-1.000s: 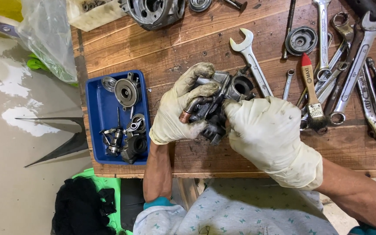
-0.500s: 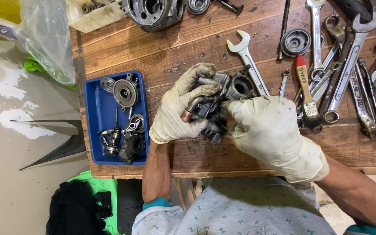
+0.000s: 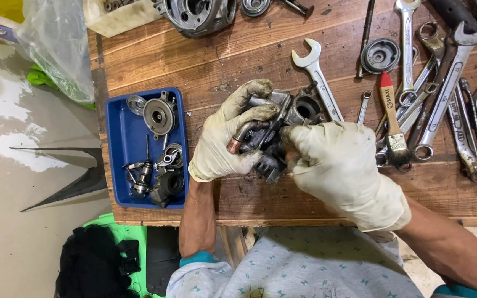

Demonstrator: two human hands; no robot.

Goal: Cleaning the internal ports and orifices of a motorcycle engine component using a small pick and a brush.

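Both of my hands wear dirty cream gloves and grip a grey metal carburetor-like part (image 3: 282, 118) over the wooden workbench (image 3: 222, 60). My left hand (image 3: 224, 135) wraps its left side, fingers curled over the top, beside a short copper-tipped pipe (image 3: 237, 140). My right hand (image 3: 340, 168) covers its lower right side, fingers pinched against the body. The part's round bore (image 3: 306, 108) faces up.
A blue tray (image 3: 121, 138) of small metal parts lies left of my hands. An open-end wrench (image 3: 321, 77), a red-handled brush (image 3: 391, 118) and several wrenches (image 3: 443, 94) lie to the right. An engine casing (image 3: 197, 14) and a plastic bag (image 3: 56, 49) sit at the far edge.
My right hand has shifted slightly lower and left on the part. My left hand keeps its grip.
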